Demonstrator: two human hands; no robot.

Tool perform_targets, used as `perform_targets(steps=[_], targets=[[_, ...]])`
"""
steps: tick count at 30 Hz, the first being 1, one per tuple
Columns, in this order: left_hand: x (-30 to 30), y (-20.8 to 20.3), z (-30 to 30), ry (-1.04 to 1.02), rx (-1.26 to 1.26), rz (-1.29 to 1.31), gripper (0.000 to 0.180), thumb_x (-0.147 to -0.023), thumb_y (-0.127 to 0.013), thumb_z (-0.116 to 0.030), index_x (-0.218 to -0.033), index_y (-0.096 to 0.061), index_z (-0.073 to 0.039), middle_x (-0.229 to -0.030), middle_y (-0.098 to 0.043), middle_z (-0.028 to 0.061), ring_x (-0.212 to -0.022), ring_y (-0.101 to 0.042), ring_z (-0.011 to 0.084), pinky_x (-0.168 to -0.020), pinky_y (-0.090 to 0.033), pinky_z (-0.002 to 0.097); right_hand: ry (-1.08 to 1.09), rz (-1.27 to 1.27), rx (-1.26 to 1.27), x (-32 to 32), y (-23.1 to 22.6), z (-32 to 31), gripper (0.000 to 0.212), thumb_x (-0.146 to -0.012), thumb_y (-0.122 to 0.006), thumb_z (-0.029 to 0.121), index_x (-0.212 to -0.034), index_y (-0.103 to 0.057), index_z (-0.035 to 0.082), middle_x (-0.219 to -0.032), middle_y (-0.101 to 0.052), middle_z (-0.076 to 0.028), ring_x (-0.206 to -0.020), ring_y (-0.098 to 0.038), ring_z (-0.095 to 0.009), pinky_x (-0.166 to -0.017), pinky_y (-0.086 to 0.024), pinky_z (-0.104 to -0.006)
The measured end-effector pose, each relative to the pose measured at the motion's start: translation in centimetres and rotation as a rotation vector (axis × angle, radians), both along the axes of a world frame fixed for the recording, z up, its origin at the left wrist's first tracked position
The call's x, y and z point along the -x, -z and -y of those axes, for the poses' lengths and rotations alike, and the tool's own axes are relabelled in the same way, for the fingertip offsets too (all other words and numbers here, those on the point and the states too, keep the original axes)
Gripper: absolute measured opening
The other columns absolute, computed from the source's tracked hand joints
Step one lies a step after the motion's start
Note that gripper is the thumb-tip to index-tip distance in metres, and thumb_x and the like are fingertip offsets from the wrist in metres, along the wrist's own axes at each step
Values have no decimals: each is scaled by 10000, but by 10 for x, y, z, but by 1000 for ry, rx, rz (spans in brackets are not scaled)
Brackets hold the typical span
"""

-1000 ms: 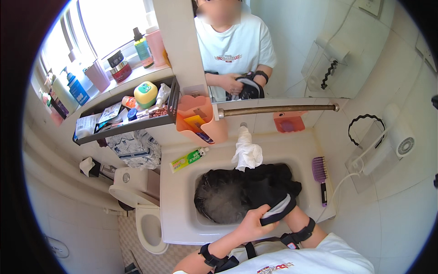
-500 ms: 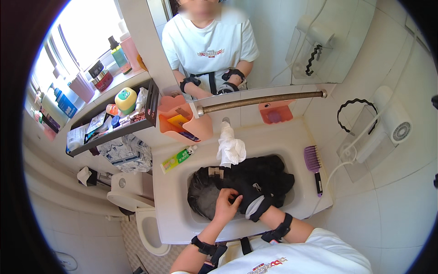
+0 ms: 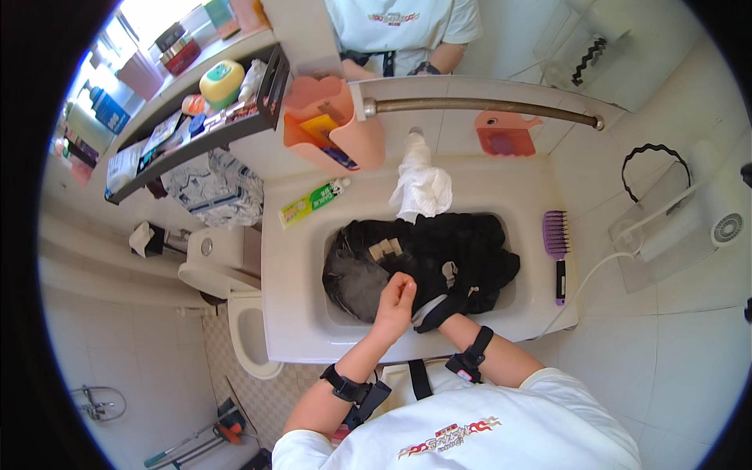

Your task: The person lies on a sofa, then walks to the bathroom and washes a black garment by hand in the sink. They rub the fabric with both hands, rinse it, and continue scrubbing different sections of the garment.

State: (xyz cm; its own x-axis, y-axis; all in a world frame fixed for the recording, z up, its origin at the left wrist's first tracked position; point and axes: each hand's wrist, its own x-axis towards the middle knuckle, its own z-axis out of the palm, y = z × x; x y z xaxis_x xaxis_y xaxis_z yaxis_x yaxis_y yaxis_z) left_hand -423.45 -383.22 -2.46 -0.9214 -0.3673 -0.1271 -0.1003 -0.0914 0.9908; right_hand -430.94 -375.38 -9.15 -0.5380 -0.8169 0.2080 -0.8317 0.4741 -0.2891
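A wet black garment (image 3: 478,254) lies bunched in the white sink (image 3: 301,317), beside greyish, cloudy water at its left. My left hand (image 3: 395,301) is over the near part of the sink, its fingers curled closed against the black cloth; the exact grip is partly hidden. My right forearm reaches in from the right, and its hand is covered by black cloth with a grey edge (image 3: 429,313) round the wrist, so its fingers do not show. A beige tag-like patch (image 3: 385,249) sits on the cloth. White cloth (image 3: 423,188) is wrapped over the faucet above the sink.
A toothpaste tube (image 3: 313,203) lies on the sink's left rim, a purple hairbrush (image 3: 557,243) on its right. Behind are a pink wall holder (image 3: 333,125), a metal bar (image 3: 486,106) and a pink soap dish (image 3: 505,135). A hair dryer (image 3: 721,211) hangs at right; a toilet (image 3: 251,337) stands left.
The view has tilted, so the sink sits higher in the picture. My left hand's fingers are curled tighter than before. The black cloth round my right hand has shifted toward the near rim.
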Motion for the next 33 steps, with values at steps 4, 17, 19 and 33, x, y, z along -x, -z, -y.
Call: perform_targets(steps=[4,17,19,33], targets=[[-11,-16,-3,28,3,-44,149,-1001,-487,-130,-871,-472,-60,-692,-376,-56,-638,-320,34,-548,-292,218,-21,165,107,24,-23,1,178,-899,-494,208,-948,-594,69,-941,-622,-117,-878,-590,-268,-790,-484,-356],[-13,-41,0,376,-279,-109,151,-1006,-501,-165,-886,-480,-76,-740,-374,-72,-666,-313,24,-566,-294,208,-66,395,349,55,-79,-15,152,-891,-502,184,-945,-593,75,-920,-619,-111,-874,-594,-265,-777,-484,-354],[-11,-50,-3,392,-278,-113,157,-1008,-501,-174,-889,-486,-72,-735,-375,-71,-665,-317,27,-568,-298,209,-68,409,366,54,-83,-15,148,-890,-504,181,-945,-593,76,-917,-619,-110,-873,-595,-264,-775,-484,-354],[0,-25,-5,-203,118,0,117,-864,-667,-72,-918,-585,-11,-810,-549,5,-717,-490,63,-644,-408,228,-77,446,460,32,-85,-25,124,-881,-512,156,-942,-591,82,-894,-616,-103,-868,-600,-261,-762,-485,-353]])
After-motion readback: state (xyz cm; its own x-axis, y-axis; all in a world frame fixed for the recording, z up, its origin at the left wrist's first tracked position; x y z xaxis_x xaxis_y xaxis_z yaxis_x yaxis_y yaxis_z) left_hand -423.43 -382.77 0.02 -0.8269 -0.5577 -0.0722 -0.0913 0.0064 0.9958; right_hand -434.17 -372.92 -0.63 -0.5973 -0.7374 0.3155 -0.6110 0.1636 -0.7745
